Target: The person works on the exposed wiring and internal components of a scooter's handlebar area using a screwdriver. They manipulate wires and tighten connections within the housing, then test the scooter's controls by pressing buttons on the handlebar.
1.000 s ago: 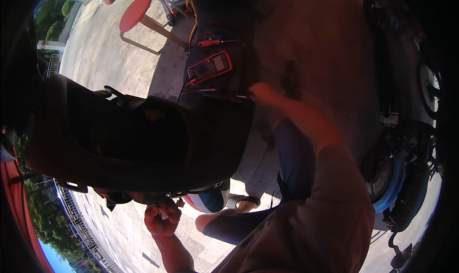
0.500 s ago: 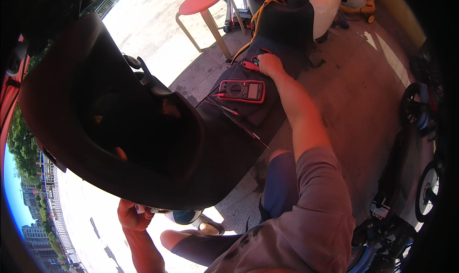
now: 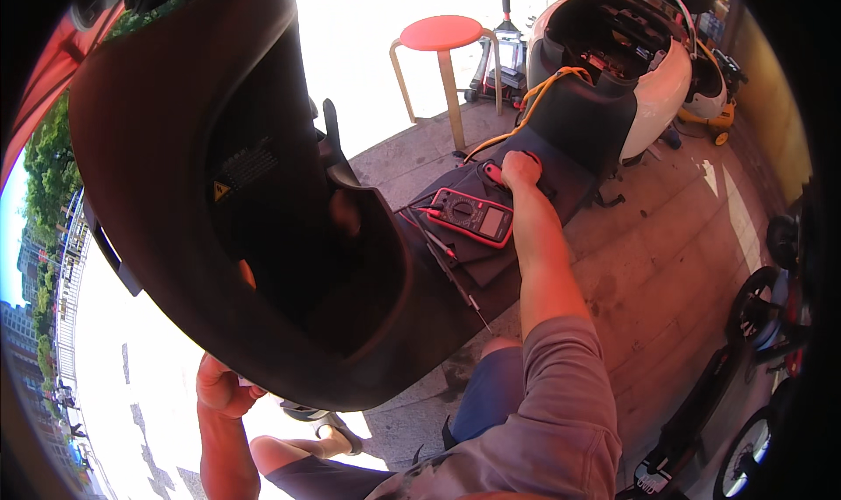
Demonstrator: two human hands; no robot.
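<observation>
The dark plastic body panel [image 3: 158, 115] of a scooter fills the left, with an open hollow and a warning sticker. My left hand [image 3: 226, 386] is curled under its lower edge, around something mostly hidden. My right hand [image 3: 523, 170] reaches onto the dark footboard [image 3: 574, 180], fingers curled over the tools beside a red handle [image 3: 492, 174]; what it grips is unclear. Just below it lies a red-and-black multimeter [image 3: 470, 215], with its probe leads and a thin screwdriver [image 3: 473, 300] along its left.
A red-topped stool [image 3: 441, 32] stands behind. An orange cable [image 3: 547, 84] runs from the scooter's opened white rear [image 3: 657, 97]. Yellow wheeled equipment [image 3: 710, 123] sits back right, bikes and a scooter [image 3: 701, 412] along the right edge. My knees [image 3: 477, 390] are below the panel.
My right hand has moved forward, away from me, from near the probes to the red-handled tools. The view has swung upward, showing more of the scooter's rear. My left hand stays under the panel.
</observation>
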